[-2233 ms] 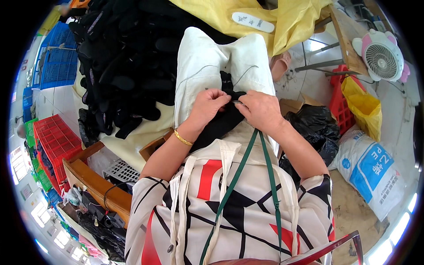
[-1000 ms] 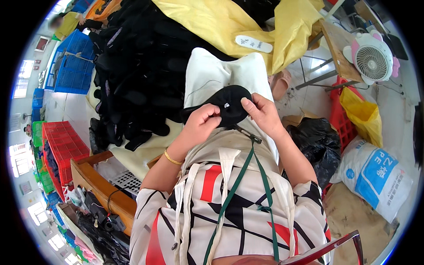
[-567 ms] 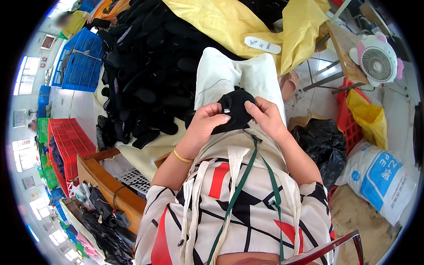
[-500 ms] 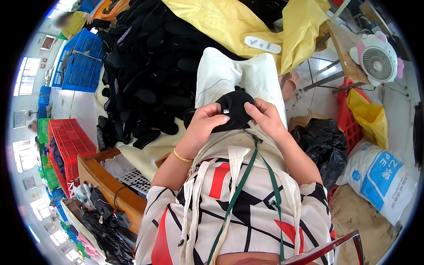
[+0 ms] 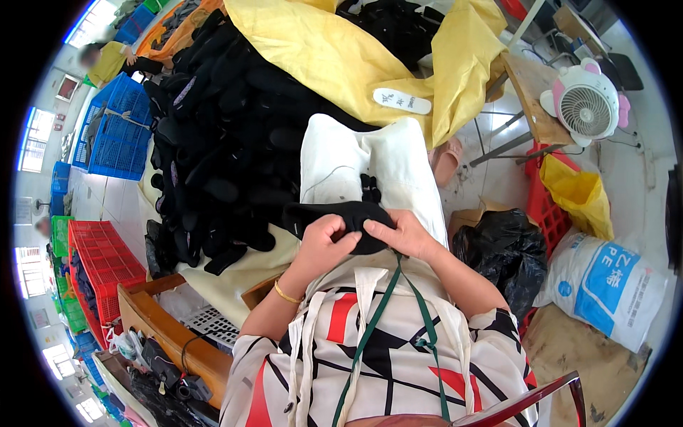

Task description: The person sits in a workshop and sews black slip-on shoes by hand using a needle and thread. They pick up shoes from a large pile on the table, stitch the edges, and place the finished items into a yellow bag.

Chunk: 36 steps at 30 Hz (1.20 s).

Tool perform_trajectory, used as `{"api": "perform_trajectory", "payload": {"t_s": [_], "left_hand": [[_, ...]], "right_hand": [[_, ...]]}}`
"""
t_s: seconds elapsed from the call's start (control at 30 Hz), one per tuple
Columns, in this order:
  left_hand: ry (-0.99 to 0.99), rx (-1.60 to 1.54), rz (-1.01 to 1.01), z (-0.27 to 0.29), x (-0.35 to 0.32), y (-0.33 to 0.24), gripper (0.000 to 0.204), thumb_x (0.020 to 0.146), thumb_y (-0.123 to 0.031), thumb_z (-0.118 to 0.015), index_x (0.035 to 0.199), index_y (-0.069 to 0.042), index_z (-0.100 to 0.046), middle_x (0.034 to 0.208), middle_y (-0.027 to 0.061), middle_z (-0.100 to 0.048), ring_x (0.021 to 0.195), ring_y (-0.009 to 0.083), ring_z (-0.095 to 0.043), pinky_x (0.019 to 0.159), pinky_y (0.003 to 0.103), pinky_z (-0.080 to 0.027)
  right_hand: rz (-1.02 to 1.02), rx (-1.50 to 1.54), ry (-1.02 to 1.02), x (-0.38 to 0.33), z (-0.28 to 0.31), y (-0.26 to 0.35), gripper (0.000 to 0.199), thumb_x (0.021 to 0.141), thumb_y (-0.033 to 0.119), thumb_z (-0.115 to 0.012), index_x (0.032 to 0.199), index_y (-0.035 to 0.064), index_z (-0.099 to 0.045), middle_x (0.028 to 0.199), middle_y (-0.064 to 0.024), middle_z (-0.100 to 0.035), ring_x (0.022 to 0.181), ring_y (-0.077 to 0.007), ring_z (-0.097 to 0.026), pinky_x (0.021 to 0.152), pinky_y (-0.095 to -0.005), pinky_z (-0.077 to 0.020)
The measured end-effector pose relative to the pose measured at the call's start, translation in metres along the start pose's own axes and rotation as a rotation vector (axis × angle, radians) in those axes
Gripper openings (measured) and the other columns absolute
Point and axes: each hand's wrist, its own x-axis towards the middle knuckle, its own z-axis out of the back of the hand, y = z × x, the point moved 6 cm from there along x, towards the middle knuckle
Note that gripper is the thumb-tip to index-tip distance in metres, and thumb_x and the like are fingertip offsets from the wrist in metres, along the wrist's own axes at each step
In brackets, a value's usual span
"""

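Over my lap, both hands hold one black cloth slipper (image 5: 345, 213). My left hand (image 5: 324, 245) is closed on its near edge, with thumb and fingers bent in. My right hand (image 5: 402, 233) pinches the same edge just beside it, thumb on top. The fingers under the cloth are hidden. White trousers or a white cover (image 5: 331, 160) lies over my legs, and a small black piece (image 5: 370, 188) shows between them, its kind unclear. A big heap of similar black slippers (image 5: 220, 142) lies ahead to the left.
A white sole-shaped piece (image 5: 402, 101) rests on yellow sheeting (image 5: 320, 39). Left stand a blue crate (image 5: 117, 128), a red crate (image 5: 107, 270) and a wooden drawer (image 5: 167, 334). Right are a fan (image 5: 585, 110) on a table, a black bag (image 5: 501, 252) and a white sack (image 5: 605, 288). Another person (image 5: 110, 62) sits far left.
Both hands have come nearer my body with the slipper and drawn closer together. The slipper has turned so it lies lengthwise across my lap. The view has shifted slightly.
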Motion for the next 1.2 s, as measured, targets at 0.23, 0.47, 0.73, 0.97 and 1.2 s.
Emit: {"api": "perform_trajectory", "payload": {"t_s": [0.23, 0.47, 0.73, 0.97, 1.2], "left_hand": [[-0.397, 0.212, -0.344, 0.046, -0.009, -0.043, 0.021, 0.081, -0.011, -0.074, 0.098, -0.002, -0.065, 0.092, 0.0095, -0.066, 0.086, 0.0239, -0.061, 0.079, 0.033, -0.048], [-0.443, 0.332, -0.152, 0.062, 0.006, 0.010, 0.014, 0.087, -0.010, -0.069, 0.098, -0.001, -0.066, 0.088, 0.0091, -0.063, 0.080, 0.0192, -0.060, 0.074, 0.030, -0.050], [-0.425, 0.709, -0.096, 0.041, 0.029, 0.048, 0.032, 0.086, -0.026, -0.071, 0.104, -0.003, -0.059, 0.096, 0.0115, -0.061, 0.091, 0.0330, -0.058, 0.077, 0.043, -0.049], [-0.455, 0.675, 0.000, 0.063, 0.028, 0.070, 0.026, 0.084, -0.026, -0.070, 0.080, -0.008, -0.052, 0.083, 0.0097, -0.058, 0.083, 0.0348, -0.055, 0.068, 0.047, -0.047], [-0.300, 0.785, 0.175, 0.057, 0.027, 0.080, 0.026, 0.083, -0.027, -0.066, 0.096, -0.005, -0.063, 0.097, 0.0148, -0.062, 0.097, 0.0336, -0.060, 0.076, 0.044, -0.055]], "right_hand": [[-0.039, -0.060, -0.172, 0.060, 0.062, 0.019, 0.051, 0.087, 0.051, -0.067, 0.098, 0.0014, -0.073, 0.073, -0.0012, -0.062, 0.057, -0.0103, -0.054, 0.050, -0.0271, -0.0444], [0.429, 0.218, -0.395, 0.101, 0.130, 0.147, 0.046, 0.099, 0.044, -0.058, 0.102, -0.0011, -0.066, 0.083, -0.0025, -0.060, 0.078, -0.0114, -0.059, 0.079, -0.0274, -0.0524], [0.117, 0.018, -0.233, 0.084, 0.073, -0.011, 0.016, 0.093, 0.017, -0.065, 0.091, 0.0015, -0.067, 0.077, -0.0025, -0.065, 0.066, -0.0098, -0.058, 0.067, -0.0256, -0.0491], [0.507, -0.913, -0.275, 0.118, 0.033, 0.006, 0.018, 0.088, 0.019, -0.065, 0.097, 0.0037, -0.067, 0.088, -0.0163, -0.064, 0.083, -0.0336, -0.063, 0.075, -0.0422, -0.0519], [0.415, -1.209, -0.185, 0.142, 0.024, -0.060, 0.021, 0.086, 0.021, -0.069, 0.089, 0.0016, -0.061, 0.086, -0.0190, -0.062, 0.083, -0.0402, -0.060, 0.074, -0.0498, -0.0470]]}}
